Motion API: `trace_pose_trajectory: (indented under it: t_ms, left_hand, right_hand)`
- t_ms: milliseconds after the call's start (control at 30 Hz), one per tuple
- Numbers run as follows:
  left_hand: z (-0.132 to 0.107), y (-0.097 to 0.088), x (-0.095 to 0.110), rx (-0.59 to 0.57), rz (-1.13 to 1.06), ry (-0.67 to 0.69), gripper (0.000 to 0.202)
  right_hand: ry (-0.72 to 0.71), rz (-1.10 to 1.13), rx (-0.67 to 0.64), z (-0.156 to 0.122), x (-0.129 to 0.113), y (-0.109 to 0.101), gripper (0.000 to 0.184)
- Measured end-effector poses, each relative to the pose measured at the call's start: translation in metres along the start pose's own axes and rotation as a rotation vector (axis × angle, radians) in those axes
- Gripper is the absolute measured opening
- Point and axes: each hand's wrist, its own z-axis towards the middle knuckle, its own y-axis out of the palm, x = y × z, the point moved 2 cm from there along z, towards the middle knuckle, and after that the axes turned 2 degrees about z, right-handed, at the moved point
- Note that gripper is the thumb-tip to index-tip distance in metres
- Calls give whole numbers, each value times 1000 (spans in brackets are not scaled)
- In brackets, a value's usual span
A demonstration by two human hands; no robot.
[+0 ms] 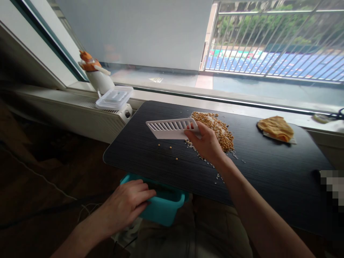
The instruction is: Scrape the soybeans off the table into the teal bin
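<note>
My right hand (pixel 202 139) is closed around one end of a flat white slotted plastic piece (pixel 169 134). It is held above the black tabletop (pixel 145 154), with its row of slanted slots toward the window. Beside that hand is a heap of yellow beans (pixel 224 138) mixed with white grains. A few loose beans (pixel 170 147) lie nearer the front edge. My left hand (pixel 134 195) grips the rim of a teal plastic bin (pixel 163 208), held just below the table's front edge. The bin's inside is dark, so its contents cannot be made out.
A folded tan cloth (pixel 276 129) lies on the table's right side. On the radiator (pixel 80 109) at left are a clear lidded container (pixel 115 97) and a white pot with an orange figure (pixel 96 75). The windowsill (pixel 236 96) runs behind the table.
</note>
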Motion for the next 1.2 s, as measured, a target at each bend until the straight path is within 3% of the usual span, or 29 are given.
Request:
trace_pose_trajectory:
  t_ms: [233, 500, 633, 800, 967, 1100, 1200]
  left_hand:
    - [-13, -9, -10, 0, -5, -25, 26]
    - [-16, -9, -9, -2, -27, -32, 26]
    - [-14, -5, -1, 13, -49, -4, 27]
    - [-7, -3, 8, 4, -74, 33, 20]
    - [-2, -5, 13, -20, -93, 31, 19]
    - [1, -5, 17, -15, -100, 34, 19]
    - [5, 0, 21, -23, -111, 49, 17]
  right_hand:
    - [70, 160, -188, 2, -7, 10, 13]
    - [94, 99, -32, -9, -16, -1, 12]
    - [143, 18, -12, -29, -13, -14, 11]
    - [219, 98, -119, -56, -11, -27, 15]
    - [272, 106, -71, -80, -11, -34, 18]
    - [279, 118, -146, -101, -15, -41, 18]
    - [276, 47, 67, -105, -16, -62, 14]
